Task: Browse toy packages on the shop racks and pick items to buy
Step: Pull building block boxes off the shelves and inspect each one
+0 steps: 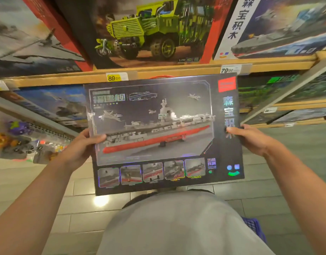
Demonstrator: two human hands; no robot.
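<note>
Dark box [164, 133] pictures a grey, red-hulled ship; shelf box [151, 30] shows a lime-green truck; yellow price tag [114, 77].

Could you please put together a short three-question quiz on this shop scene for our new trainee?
1. True or false: both hands hold the aircraft carrier box.
2. Which price shows on the yellow tag just above the box? A) 59.00 B) 89.00 C) 99.00
3. Fill in: the box on the shelf directly above pictures a green ____.

Key
1. True: the left hand grips the left edge, the right hand the right edge.
2. B
3. truck; see the truck box.
</note>
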